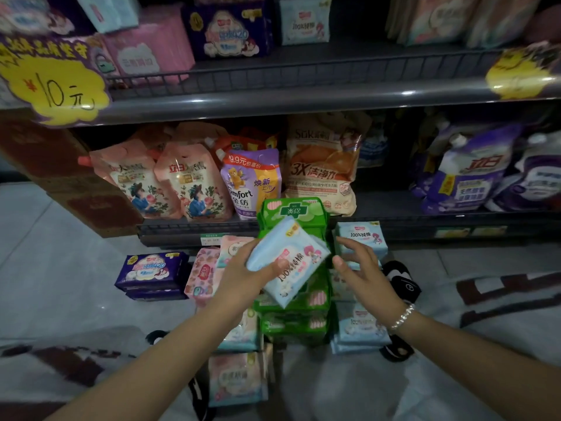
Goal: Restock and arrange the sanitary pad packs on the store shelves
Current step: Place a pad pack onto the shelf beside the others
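One pale blue pad pack (pixel 288 262) is up off the floor, tilted, gripped by the left hand (pixel 243 270) with its thumb across the printed face, above the green pack stack (pixel 293 268). It looks light, soft and squashy, with a slick film wrapper; holding it by the long edges should keep it from sliding. The right hand (pixel 361 265) hovers just beside it, fingers (pixel 344 243) spread and holding nothing. Matching blue packs (pixel 361 326) are piled to the right, pink packs (pixel 203 273) and a purple pack (pixel 151 267) to the left, all on the floor below the detergent pouches (pixel 188 183) on the lower shelf (pixel 425 227).
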Motion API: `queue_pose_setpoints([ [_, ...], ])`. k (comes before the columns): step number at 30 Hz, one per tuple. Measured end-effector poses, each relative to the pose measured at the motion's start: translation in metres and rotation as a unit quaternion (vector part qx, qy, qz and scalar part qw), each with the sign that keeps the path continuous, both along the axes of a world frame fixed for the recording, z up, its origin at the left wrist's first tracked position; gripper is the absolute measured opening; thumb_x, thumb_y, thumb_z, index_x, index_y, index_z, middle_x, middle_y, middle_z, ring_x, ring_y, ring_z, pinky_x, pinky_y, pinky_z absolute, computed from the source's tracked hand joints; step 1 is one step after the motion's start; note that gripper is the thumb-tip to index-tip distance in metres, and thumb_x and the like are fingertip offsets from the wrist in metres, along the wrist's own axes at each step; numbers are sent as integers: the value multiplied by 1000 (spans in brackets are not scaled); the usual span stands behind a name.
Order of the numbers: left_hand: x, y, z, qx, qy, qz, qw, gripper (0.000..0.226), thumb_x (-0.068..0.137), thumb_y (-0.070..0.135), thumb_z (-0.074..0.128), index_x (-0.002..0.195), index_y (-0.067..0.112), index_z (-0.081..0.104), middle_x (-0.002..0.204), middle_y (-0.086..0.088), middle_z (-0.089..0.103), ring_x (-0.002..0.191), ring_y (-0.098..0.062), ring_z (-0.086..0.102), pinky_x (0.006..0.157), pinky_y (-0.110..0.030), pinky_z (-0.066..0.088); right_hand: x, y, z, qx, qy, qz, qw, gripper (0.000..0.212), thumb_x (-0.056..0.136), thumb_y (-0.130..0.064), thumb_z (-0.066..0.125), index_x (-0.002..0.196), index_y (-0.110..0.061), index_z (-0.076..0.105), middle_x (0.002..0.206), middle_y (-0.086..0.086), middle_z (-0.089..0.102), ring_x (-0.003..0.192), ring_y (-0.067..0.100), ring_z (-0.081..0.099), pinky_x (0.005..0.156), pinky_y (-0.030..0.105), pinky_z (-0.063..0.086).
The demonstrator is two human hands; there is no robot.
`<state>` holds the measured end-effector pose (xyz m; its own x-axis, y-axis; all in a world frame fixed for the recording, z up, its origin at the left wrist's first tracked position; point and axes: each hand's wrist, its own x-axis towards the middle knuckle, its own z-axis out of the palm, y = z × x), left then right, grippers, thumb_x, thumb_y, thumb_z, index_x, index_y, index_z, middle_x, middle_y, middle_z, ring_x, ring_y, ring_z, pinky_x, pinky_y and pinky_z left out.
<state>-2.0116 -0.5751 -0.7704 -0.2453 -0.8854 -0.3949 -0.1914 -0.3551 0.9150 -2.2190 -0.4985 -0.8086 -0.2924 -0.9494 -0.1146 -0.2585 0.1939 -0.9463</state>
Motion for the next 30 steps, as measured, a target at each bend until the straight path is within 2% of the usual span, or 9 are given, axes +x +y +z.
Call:
queue_pose_setpoints([
  [3, -31, 4, 6, -10, -32, -77, 996, 52, 75, 23, 81, 122, 24, 58, 112, 3, 66, 97, -16, 66, 80, -36, 58, -17, 8, 7, 17, -91, -25, 995, 26, 97, -32, 46, 122, -35, 52, 119, -9, 53, 104, 1, 55, 80, 20, 54],
  [7, -78, 13, 6, -20, -55, -113, 992, 70, 75, 28, 80, 136, 22, 46, 126, 1, 57, 102, -14, 61, 74, -25, 54, -41, 14, 5, 44, -164, -89, 981, 15, 96, -38, 52, 102, -31, 63, 105, -1, 67, 94, 13, 64, 76, 36, 58],
  [10, -115, 23, -1, 5, -35, -67, 997, 84, 80, 24, 77, 148, 16, 29, 134, -1, 48, 116, -19, 55, 88, -28, 50, -66, 14, -7, 61, -182, -162, 968, 26, 92, -49, 56, 97, -25, 66, 100, 2, 70, 90, 16, 66, 82, 39, 55],
  [12, -139, 28, -14, 13, -34, -36, 999, 77, 81, 26, 76, 145, 12, 36, 135, -2, 52, 115, -19, 57, 86, -26, 51, -84, 13, -14, 72, -201, -203, 956, 32, 92, -49, 54, 100, -21, 66, 99, 4, 72, 93, 21, 68, 84, 44, 56],
  [14, -164, 32, -34, 37, -17, -3, 999, 52, 84, 26, 74, 129, 9, 53, 122, -6, 64, 102, -19, 64, 75, -24, 53, -99, 13, -23, 86, -217, -239, 943, 30, 94, -46, 54, 101, -19, 65, 97, 5, 72, 91, 23, 68, 77, 40, 56],
  [16, -186, 36, -60, 76, -15, 37, 996, 36, 86, 25, 71, 116, 7, 62, 110, -10, 68, 96, -24, 67, 79, -32, 56, -109, 10, -35, 119, -225, -259, 932, 33, 93, -44, 55, 105, -14, 62, 99, 8, 70, 92, 25, 67, 70, 36, 55],
  [20, -210, 40, -108, 126, -55, 88, 987, 42, 88, 35, 65, 124, 15, 56, 118, -10, 61, 106, -32, 61, 94, -44, 51, -118, 3, -66, 217, -194, -234, 928, 36, 91, -45, 57, 93, -10, 62, 98, 13, 68, 88, 30, 66, 80, 47, 57],
  [23, -214, 33, -134, 139, -50, 105, 983, 40, 94, 32, 58, 129, 16, 55, 122, -10, 63, 110, -31, 61, 96, -44, 49, -115, -3, -80, 255, -223, -213, 917, 26, 95, -36, 56, 85, -12, 58, 91, 10, 65, 82, 26, 65, 76, 41, 58],
  [30, -211, 22, -156, 154, -88, 110, 978, 39, 97, 21, 54, 133, 7, 50, 127, -18, 60, 114, -33, 58, 96, -40, 47, -120, -12, -117, 315, -207, -127, 917, 27, 93, -38, 59, 104, -14, 63, 101, 6, 67, 91, 26, 65, 84, 38, 56],
])
